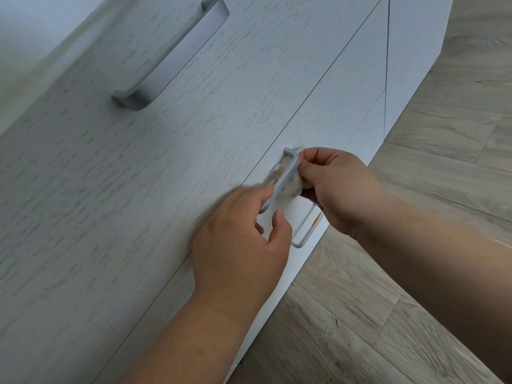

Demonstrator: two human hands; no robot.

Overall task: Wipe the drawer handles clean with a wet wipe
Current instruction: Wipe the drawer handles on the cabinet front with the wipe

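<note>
Head view: right hand (340, 189) pinches wipe (291, 187) on middle handle (282, 181); left hand (238, 245) grips handle; upper handle (171, 54) apart.

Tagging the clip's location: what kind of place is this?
Likely a home room, bedroom or kitchen; cannot tell which. A white wood-grain drawer unit with metal bar handles stands on wood-look plank flooring. No counter or bed shows.

No lettering, label, brand mark or number can be read anywhere on the pale wood-grain drawer fronts (138, 176), the brushed silver metal bar handles (171, 54) or the grey-brown wood-plank floor (443, 176).
</note>
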